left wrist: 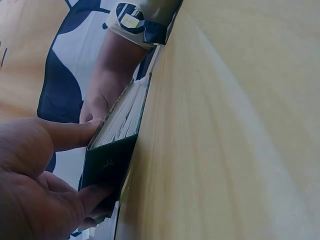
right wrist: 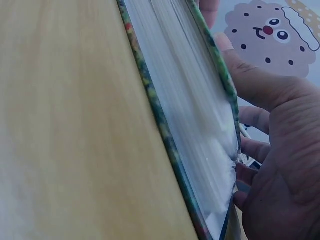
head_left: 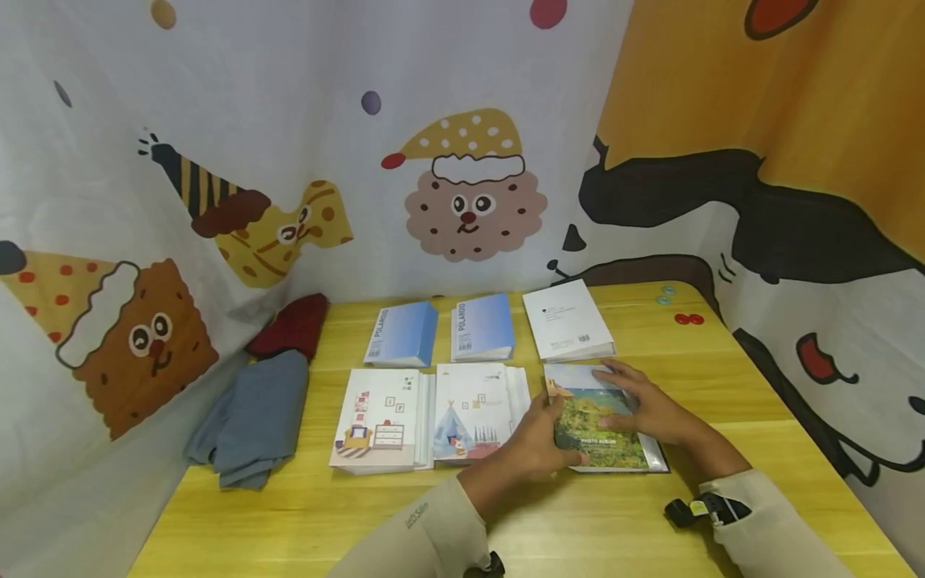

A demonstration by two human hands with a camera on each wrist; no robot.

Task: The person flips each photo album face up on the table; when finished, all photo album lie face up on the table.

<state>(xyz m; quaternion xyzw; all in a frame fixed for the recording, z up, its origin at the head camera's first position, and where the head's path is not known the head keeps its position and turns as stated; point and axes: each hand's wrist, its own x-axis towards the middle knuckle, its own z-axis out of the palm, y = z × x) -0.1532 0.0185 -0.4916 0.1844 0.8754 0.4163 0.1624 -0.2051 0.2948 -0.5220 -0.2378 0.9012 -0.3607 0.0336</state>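
A thick photo album [head_left: 603,437] with a yellow-green landscape cover lies on the wooden table, its dark green spine facing left. My left hand [head_left: 538,437] is at this spine: the thumb rests on the cover near the front corner, while the other fingers touch the spine. From the far right my right hand [head_left: 646,405] reaches over the album, with its thumb on the cover and fingers toward the back edge. The right wrist view shows white page edges [right wrist: 185,95] between the album's two covers. Part of the cover is hidden under the hands.
Two white illustrated albums [head_left: 376,421] [head_left: 470,413] lie left of the left hand. Behind them are two blue POLAROID albums [head_left: 405,333] [head_left: 484,325] and a white one [head_left: 567,321]. Grey cloth [head_left: 260,417] and dark red cloth [head_left: 296,325] sit at the left edge. A printed curtain [head_left: 303,104] hangs behind.
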